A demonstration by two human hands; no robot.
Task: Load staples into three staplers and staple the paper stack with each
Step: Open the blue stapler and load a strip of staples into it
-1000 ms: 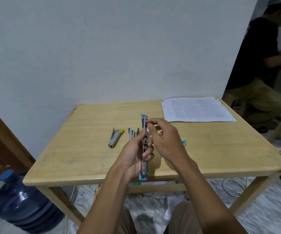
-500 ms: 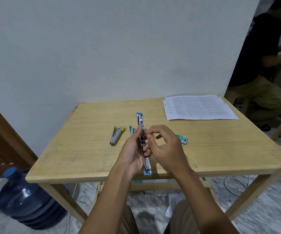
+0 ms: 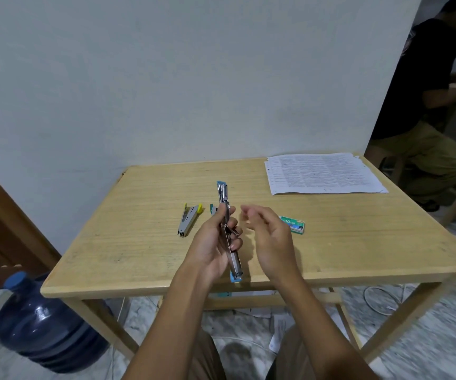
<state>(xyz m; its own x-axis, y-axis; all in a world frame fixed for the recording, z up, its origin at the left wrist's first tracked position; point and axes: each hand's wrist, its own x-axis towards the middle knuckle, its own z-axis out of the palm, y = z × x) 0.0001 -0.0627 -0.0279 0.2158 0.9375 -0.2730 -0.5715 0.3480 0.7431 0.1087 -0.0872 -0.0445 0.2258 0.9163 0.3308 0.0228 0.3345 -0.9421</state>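
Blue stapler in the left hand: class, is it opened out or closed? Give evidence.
Opened out: the blue stapler is spread straight, blue tips at both ends, left hand gripping its middle.

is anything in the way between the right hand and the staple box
Nothing visible is. The right hand is open and empty, right next to the green staple box, which lies by itself on the table. The blue stapler is gripped in the left hand, on the far side.
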